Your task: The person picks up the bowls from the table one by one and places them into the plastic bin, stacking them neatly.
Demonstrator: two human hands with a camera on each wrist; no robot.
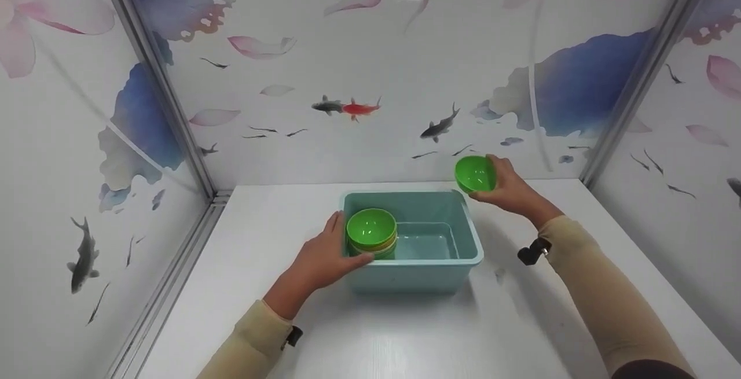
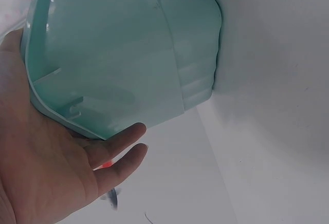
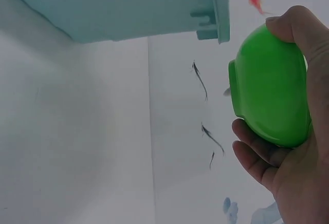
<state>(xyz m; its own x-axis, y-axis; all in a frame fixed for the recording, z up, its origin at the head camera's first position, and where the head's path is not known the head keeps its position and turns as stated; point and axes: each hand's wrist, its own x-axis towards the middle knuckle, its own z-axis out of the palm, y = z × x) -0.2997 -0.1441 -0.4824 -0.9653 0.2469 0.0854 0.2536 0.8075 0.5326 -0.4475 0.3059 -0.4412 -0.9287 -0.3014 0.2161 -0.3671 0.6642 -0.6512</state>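
My right hand [image 1: 509, 189] holds a green bowl [image 1: 474, 174] above the back right corner of a teal plastic bin [image 1: 405, 278]. In the right wrist view the bowl [image 3: 272, 88] is tipped on its side, thumb on one edge and fingers on the other. My left hand [image 1: 318, 257] rests at the bin's front left corner, thumb over the front rim, fingers fairly straight along the left side. In the left wrist view two fingers of that hand [image 2: 46, 157] extend past the bin wall [image 2: 123, 64]. Inside the bin, at left, stands a stack of bowls [image 1: 371, 227], green on top, yellowish below.
The bin stands on a white table [image 1: 370, 332]. Behind it rises a white panel [image 1: 289, 159] printed with fish, petals and blue leaves. Similar side panels with metal posts [image 1: 168, 95] border the table left and right.
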